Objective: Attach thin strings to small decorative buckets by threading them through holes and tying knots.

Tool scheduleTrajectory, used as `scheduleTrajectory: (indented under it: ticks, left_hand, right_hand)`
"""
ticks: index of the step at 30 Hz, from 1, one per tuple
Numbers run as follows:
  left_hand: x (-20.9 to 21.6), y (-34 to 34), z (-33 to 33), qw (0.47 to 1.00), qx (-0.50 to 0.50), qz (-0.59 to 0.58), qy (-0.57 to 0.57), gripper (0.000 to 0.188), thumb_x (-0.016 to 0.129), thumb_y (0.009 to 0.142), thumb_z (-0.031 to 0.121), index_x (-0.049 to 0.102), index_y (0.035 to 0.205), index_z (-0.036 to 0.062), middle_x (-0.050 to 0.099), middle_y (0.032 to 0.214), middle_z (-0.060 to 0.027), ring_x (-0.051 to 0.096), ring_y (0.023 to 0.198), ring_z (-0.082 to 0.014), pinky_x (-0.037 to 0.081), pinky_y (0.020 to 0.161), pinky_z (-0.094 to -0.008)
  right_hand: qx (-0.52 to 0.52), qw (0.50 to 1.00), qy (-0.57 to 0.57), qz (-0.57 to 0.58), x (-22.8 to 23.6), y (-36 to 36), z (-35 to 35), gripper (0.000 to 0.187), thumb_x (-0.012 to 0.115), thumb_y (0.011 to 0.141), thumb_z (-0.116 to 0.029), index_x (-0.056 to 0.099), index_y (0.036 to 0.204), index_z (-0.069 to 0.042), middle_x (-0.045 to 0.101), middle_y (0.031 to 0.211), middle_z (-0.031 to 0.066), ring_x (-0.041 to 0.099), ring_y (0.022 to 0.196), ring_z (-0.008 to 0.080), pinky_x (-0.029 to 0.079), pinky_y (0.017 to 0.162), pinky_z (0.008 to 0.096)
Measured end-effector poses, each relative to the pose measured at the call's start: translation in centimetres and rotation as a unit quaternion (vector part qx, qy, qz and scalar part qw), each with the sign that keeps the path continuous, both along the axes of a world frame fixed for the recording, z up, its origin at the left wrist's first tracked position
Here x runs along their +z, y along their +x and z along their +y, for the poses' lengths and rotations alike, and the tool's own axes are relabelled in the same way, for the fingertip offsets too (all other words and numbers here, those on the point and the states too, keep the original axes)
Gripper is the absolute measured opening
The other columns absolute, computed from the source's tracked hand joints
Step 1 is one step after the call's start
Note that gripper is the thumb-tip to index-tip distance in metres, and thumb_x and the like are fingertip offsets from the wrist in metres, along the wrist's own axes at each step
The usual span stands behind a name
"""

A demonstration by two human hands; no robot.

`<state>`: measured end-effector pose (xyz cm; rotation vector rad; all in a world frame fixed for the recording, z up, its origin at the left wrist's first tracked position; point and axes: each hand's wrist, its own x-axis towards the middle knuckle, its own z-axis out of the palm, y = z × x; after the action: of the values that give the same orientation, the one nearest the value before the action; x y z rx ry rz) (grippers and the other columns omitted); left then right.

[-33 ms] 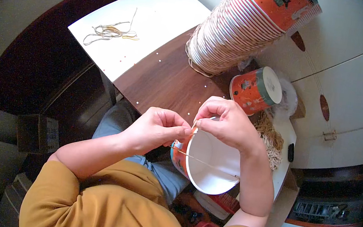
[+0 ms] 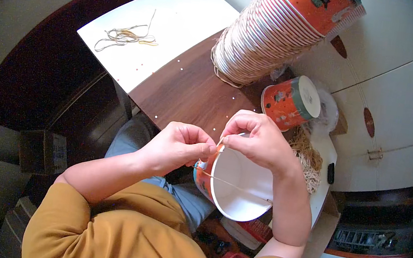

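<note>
The person's two hands meet at the upper-left rim of an orange, white-lined paper bucket, which is tilted at the centre of the frame, its mouth facing the right. The left hand has thumb and forefinger closed in a narrow pinch, apparently on a thin cord. The right hand pinches just beside it, thumb and finger nearly together at the rim; what seems to be a bit of cord shows between them, though the fingers hide most of it. The cord runs from the bucket's left side across to its lower-right edge.

Compared with the frame an instant earlier, scarcely anything differs: both pinches and the bucket look the same, so the cord work at the rim appears to stand at the same point.

Toward the top right rises a tall stack of paper buckets; below it sits an upturned paper bucket, near a bundle of pale cords. Loose strands lie on the white tabletop at upper left.
</note>
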<state>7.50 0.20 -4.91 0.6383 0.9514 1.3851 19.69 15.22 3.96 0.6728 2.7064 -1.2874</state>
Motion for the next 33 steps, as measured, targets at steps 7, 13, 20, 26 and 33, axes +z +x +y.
scheduleTrajectory:
  ticks: [7,13,20,26,33]
  left_hand:
    - [1.0,0.5,-0.6,1.000,0.018,-0.022,0.001,0.014,0.061,0.089,0.015,0.061,0.089,0.0012,0.065,0.078,-0.0020,0.054,0.063,-0.0049,0.046,0.060,-0.0191]
    - [0.8,0.0,-1.4,0.994,0.009,-0.110,-0.010,0.016,0.059,0.089,0.009,0.062,0.101,-0.0014,0.065,0.081,-0.0030,0.056,0.066,-0.0050,0.047,0.060,-0.0181]
    - [2.2,0.2,-2.0,0.989,0.098,-0.040,0.104,0.031,0.060,0.091,0.009,0.051,0.120,0.0010,0.064,0.085,-0.0049,0.060,0.070,-0.0088,0.050,0.062,-0.0211]
    - [3.5,0.1,-1.8,0.979,0.082,0.011,0.187,0.024,0.056,0.093,0.006,0.049,0.115,0.0002,0.062,0.100,-0.0065,0.062,0.088,-0.0093,0.052,0.070,-0.0220]
    - [5.3,0.1,-1.4,0.976,0.063,-0.056,0.199,0.027,0.058,0.091,0.005,0.050,0.117,0.0005,0.062,0.095,-0.0054,0.061,0.082,-0.0097,0.049,0.065,-0.0219]
  right_hand:
    - [-0.034,0.999,0.006,-0.004,0.1,-0.2,-0.5,0.008,0.067,0.073,-0.007,0.065,0.074,0.001,0.058,0.074,0.0047,0.056,0.069,0.0108,0.045,0.062,0.0257]
    - [-0.070,0.997,0.001,0.034,-0.3,1.0,0.3,0.014,0.064,0.072,-0.011,0.065,0.074,0.004,0.060,0.071,0.0102,0.057,0.062,0.0134,0.047,0.059,0.0281]
    - [0.054,0.986,0.105,0.115,1.9,1.5,-1.0,0.024,0.066,0.073,-0.006,0.065,0.097,-0.001,0.062,0.100,0.0108,0.059,0.093,0.0194,0.046,0.085,0.0308]
    - [0.084,0.979,0.045,0.183,-0.1,1.5,-2.2,0.006,0.068,0.075,-0.006,0.065,0.080,-0.005,0.066,0.088,0.0041,0.060,0.088,0.0197,0.044,0.082,0.0350]
    - [0.074,0.973,0.134,0.170,0.2,2.5,-2.5,0.008,0.065,0.077,-0.015,0.060,0.077,-0.008,0.060,0.078,0.0050,0.061,0.082,0.0242,0.034,0.100,0.0522]
